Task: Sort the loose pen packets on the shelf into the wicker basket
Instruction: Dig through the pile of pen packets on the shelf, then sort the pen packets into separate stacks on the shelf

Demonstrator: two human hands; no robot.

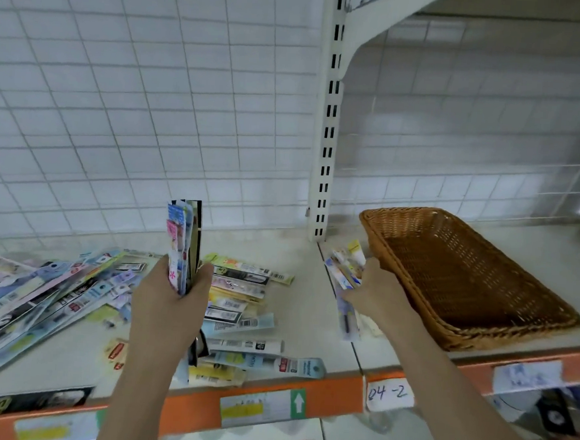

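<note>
Loose pen packets (36,291) strewn over the shelf (300,255) at left, left hand (169,300) gripping an upright bundle of packets (182,243), right hand (376,291) clutching several packets (342,268) just beside the wicker basket (466,280) at far right

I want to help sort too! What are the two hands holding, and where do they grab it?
The left hand grips an upright bundle of pen packets by its lower end. The right hand holds a smaller bunch of packets around its middle.
</note>
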